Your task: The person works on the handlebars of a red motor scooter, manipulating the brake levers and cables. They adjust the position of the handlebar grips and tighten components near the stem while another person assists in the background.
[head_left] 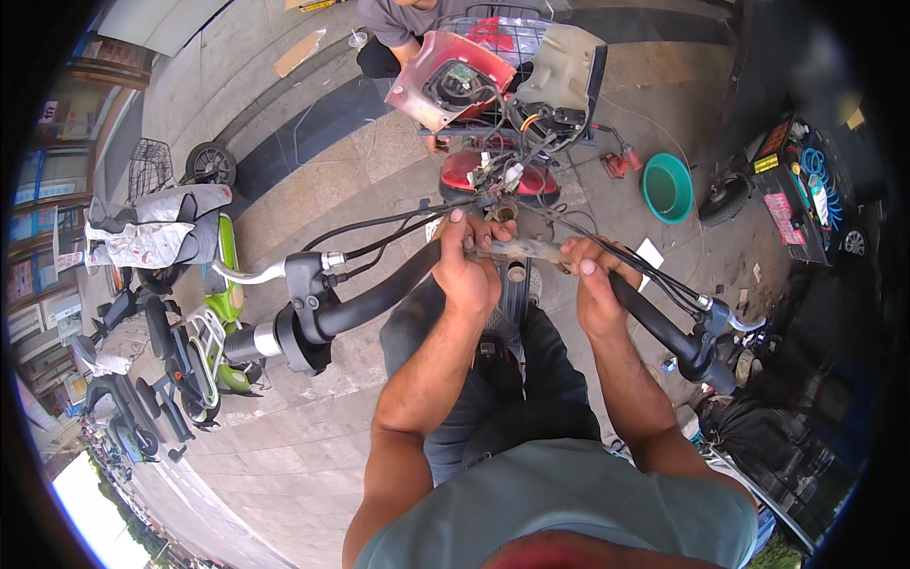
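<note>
A scooter handlebar (374, 299) lies crosswise in front of me, black on both sides with a bare, worn metal stretch in the middle. My left hand (469, 270) is closed around it just left of centre, thumb on top. Right of centre, my right hand (595, 280) is wrapped round the bar, also thumb up. A short round tube (516, 272) shows between the hands. Silver brake levers, left (251, 275) and right (746, 324), sit near the bar's ends. Black cables (379, 222) run from there toward loose wiring (498, 173) beyond the bar.
Ahead stand an opened red front panel (417, 90), a pale panel (561, 66) and a wire basket (545, 38); a person (409, 27) crouches behind. A green basin (667, 188) and a toolbox (794, 204) are at right. Parked scooters (223, 303) line the left.
</note>
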